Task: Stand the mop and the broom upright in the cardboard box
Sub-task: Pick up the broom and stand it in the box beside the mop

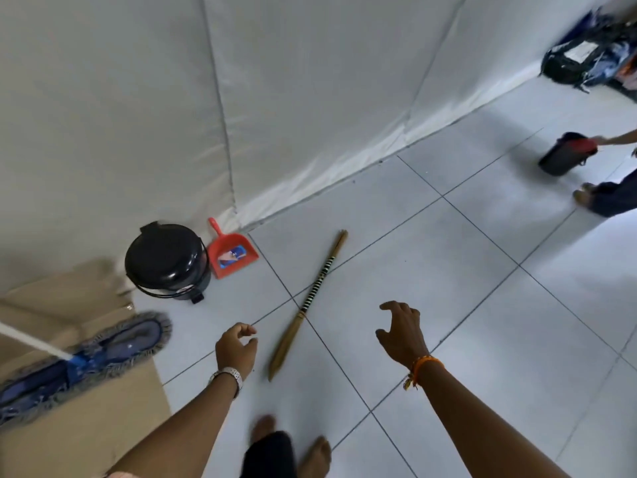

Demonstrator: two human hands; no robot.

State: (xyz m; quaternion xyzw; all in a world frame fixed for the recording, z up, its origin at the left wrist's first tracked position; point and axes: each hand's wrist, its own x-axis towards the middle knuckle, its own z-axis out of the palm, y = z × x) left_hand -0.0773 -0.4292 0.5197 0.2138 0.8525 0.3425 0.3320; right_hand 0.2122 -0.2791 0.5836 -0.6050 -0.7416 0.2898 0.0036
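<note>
The broom (307, 304), a thin wooden stick with a black-and-white striped middle, lies flat on the white tiled floor between my two hands. My left hand (236, 350) hovers just left of its near end, fingers curled, holding nothing. My right hand (401, 334) is to the right of the broom, fingers spread and empty. The mop (86, 360), with a blue fringed flat head and a white handle, rests with its head on top of the cardboard box (86, 429) at the lower left.
A black lidded bin (167, 260) and a red dustpan (231, 251) stand against the white wall corner. Another person's legs (606, 198) and a black container (565, 153) are at the far right. Bags (586, 56) lie at the upper right. My bare feet (293, 450) are below.
</note>
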